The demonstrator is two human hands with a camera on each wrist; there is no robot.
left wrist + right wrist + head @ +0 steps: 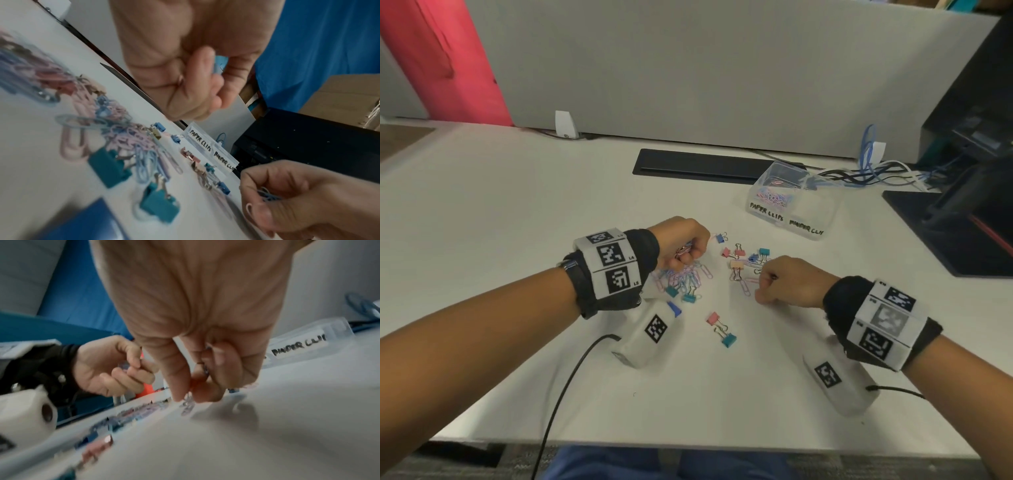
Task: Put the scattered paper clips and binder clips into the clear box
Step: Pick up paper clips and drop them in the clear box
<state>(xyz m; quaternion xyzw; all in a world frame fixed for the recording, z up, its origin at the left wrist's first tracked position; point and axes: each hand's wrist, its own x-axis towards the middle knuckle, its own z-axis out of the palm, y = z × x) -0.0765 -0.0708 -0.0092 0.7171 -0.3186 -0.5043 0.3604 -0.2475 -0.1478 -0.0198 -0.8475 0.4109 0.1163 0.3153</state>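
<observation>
A heap of pastel paper clips (pixel 685 275) (pixel 131 138) lies on the white desk under my left hand (pixel 683 245), whose curled fingers hold a bunch of clips (pixel 683 249). Coloured binder clips (pixel 738 260) are scattered between the hands, with two more (pixel 722 330) nearer me. My right hand (pixel 779 282) (pixel 191 395) is just above the desk, pinching a paper clip (pixel 188 404) and holding blue clips in its curled fingers (pixel 267 194). The clear box (pixel 789 202) (pixel 213 152) stands at the back right, labelled for paper clips and binder clips, with paper clips in its left compartment.
A black cable slot (pixel 698 166) runs along the desk's back behind a grey partition. Tangled cables (pixel 873 173) and a black stand (pixel 962 233) crowd the right side. White wrist camera units (pixel 650 332) sit under both forearms, a black wire (pixel 565 387) trailing off the front edge.
</observation>
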